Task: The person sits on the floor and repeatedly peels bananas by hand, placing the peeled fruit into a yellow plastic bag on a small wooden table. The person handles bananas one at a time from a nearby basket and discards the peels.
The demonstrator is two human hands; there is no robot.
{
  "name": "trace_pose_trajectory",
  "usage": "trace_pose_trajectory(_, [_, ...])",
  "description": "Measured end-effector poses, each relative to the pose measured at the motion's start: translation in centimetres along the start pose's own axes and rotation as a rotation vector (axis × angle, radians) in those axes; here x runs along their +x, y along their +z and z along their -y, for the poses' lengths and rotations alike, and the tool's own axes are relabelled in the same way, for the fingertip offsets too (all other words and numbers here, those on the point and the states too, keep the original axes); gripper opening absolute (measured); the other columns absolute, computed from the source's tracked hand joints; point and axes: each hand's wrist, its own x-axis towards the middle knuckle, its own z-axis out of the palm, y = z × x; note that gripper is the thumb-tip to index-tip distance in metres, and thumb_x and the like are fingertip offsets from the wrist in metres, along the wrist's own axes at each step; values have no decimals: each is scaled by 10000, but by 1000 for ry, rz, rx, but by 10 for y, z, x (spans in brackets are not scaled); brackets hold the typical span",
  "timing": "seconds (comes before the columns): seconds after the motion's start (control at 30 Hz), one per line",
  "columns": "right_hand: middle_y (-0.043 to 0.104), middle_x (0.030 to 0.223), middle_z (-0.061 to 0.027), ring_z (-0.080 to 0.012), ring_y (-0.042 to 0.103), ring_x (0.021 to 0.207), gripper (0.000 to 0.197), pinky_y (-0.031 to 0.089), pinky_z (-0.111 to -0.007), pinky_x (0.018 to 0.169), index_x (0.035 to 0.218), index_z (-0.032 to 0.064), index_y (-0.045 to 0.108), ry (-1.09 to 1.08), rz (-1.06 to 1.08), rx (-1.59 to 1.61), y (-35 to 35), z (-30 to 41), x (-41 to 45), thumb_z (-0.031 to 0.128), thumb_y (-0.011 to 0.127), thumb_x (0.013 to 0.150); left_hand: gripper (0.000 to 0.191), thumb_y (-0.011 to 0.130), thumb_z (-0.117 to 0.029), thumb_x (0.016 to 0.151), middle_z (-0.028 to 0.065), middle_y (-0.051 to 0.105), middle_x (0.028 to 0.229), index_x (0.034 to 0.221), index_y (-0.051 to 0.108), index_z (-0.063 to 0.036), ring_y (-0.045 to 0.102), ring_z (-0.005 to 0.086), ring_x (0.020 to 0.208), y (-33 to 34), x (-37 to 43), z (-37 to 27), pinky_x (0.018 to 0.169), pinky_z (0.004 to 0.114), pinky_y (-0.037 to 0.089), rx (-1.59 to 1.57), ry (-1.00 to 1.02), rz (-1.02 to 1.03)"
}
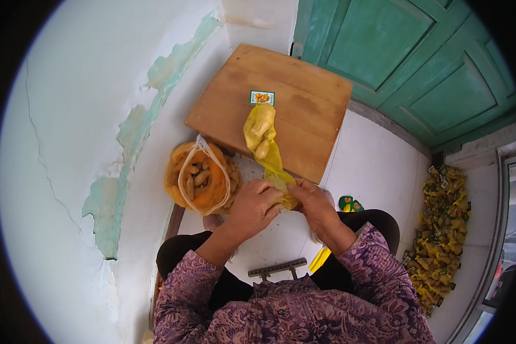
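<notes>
A yellow mesh bag [271, 161] stretches from the wooden table top [223, 94] down to my two hands. Pieces of ginger root [261, 124] fill its far end, which rests near the table's front edge. At its far tip lies a printed label card [262, 97] with a picture of ginger. My left hand [253, 204] pinches the bag's near end from the left. From the right, my right hand [316, 206] grips the same end, thumb uppermost. The fingertips of both hands are close together, and the mesh between them is partly hidden.
Left of my hands stands a large orange mesh sack [185, 193] with loose ginger inside. Green-labelled yellow bags [350, 204] lie by my right knee. A long heap of filled yellow bags [440, 241] lines the right wall. A green door [382, 43] stands behind the table.
</notes>
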Motion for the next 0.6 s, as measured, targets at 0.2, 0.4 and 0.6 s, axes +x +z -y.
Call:
trace_pose_trajectory(0.2, [590, 931, -85, -183, 565, 848, 191, 453, -307, 789, 1050, 4, 538, -957, 46, -483, 15, 22, -41, 143, 515, 920, 136, 614, -145, 867, 13, 581, 761, 889, 602, -12, 537, 83, 688, -3, -3, 20, 599, 246, 438, -770, -669, -48])
trace_pose_trajectory(0.4, [550, 850, -133, -296, 545, 754, 117, 454, -345, 688, 958, 19, 566, -1174, 257, -764, 35, 9, -24, 46, 577, 844, 135, 585, -139, 884, 7, 570, 748, 897, 573, -5, 515, 68, 679, -7, 3, 10, 605, 232, 423, -961, -656, -6])
trace_pose_trajectory(0.6, [551, 902, -146, -275, 543, 753, 92, 451, -338, 690, 958, 5, 549, -1117, 39, -707, 30, 1, -12, 35, 508, 882, 77, 578, -76, 840, 58, 528, 728, 852, 524, -22, 499, 147, 654, -3, 3, -7, 598, 275, 403, -369, -325, -238])
